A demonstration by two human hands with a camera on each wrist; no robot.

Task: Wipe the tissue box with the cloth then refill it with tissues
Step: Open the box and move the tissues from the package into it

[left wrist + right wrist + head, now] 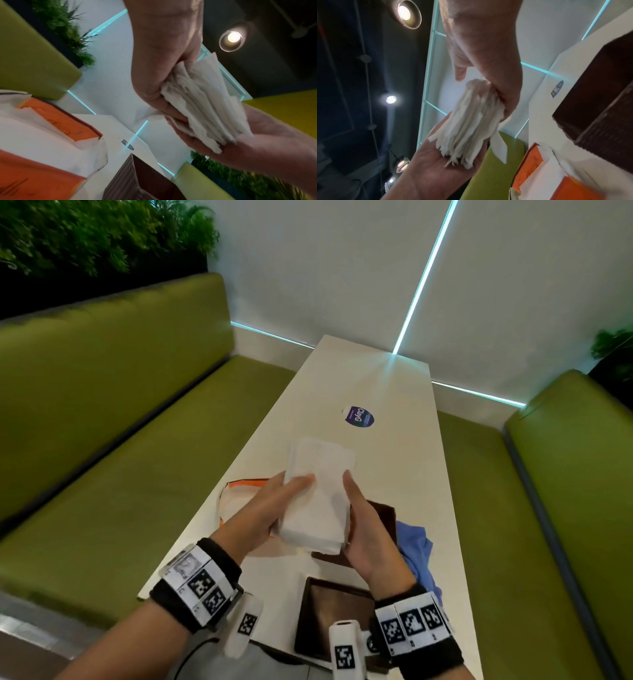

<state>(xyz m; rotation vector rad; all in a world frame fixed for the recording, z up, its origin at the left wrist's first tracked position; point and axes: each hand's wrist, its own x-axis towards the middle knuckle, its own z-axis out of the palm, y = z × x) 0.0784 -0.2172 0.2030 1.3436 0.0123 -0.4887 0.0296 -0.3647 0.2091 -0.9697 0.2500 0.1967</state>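
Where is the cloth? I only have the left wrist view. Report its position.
Observer: The blue cloth lies crumpled on the table, against the right side of the brown tissue box.
Operator: Tell me whether the box is open.
Observer: The right hand hides its top, but a separate flat brown piece, probably the lid, lies at the near table edge.
Operator: Check the tissue stack for loose sheets.
Observer: In the right wrist view, one sheet hangs below the tissue stack, which the left hand and right hand grip together.
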